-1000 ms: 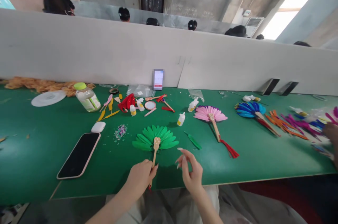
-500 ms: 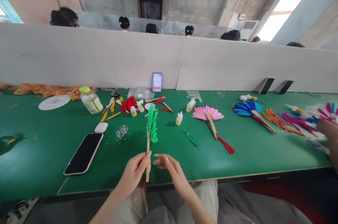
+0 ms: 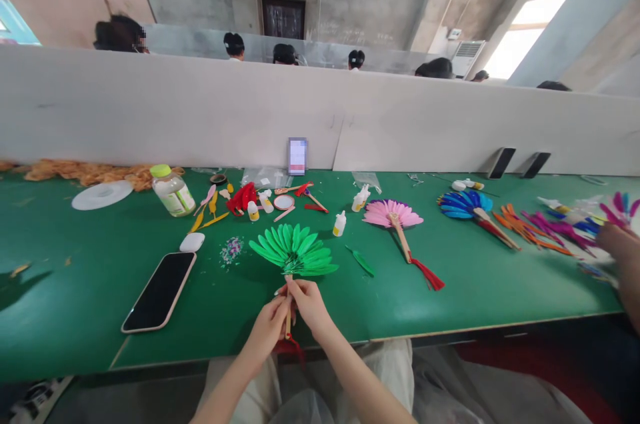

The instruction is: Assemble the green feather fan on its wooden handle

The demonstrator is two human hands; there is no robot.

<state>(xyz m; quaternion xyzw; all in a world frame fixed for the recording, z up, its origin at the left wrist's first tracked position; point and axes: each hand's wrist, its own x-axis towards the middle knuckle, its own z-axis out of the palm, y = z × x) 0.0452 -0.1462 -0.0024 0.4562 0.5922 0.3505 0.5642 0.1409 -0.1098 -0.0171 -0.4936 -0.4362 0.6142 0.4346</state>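
Note:
A green feather fan (image 3: 294, 247) is spread out toward the back of the table, its flat side facing me. Around the lower part of its wooden handle my left hand (image 3: 273, 321) is closed. Higher up, just below the feathers, my right hand (image 3: 307, 301) grips the same handle. A red tassel (image 3: 296, 344) hangs from the handle's bottom end. One loose green feather (image 3: 360, 261) lies to the right of the fan, and a small white glue bottle (image 3: 339, 224) stands behind that feather.
Left of my hands lie a black phone (image 3: 160, 292), a white case (image 3: 193, 242) and a heap of sequins (image 3: 231, 250). A pink feather fan (image 3: 394, 214) and a blue one (image 3: 465, 204) rest to the right. At the far right is another person's hand (image 3: 620, 244).
The green fan has turned from edge-on to face me. My right hand, open beside the handle before, has come in and taken hold of it.

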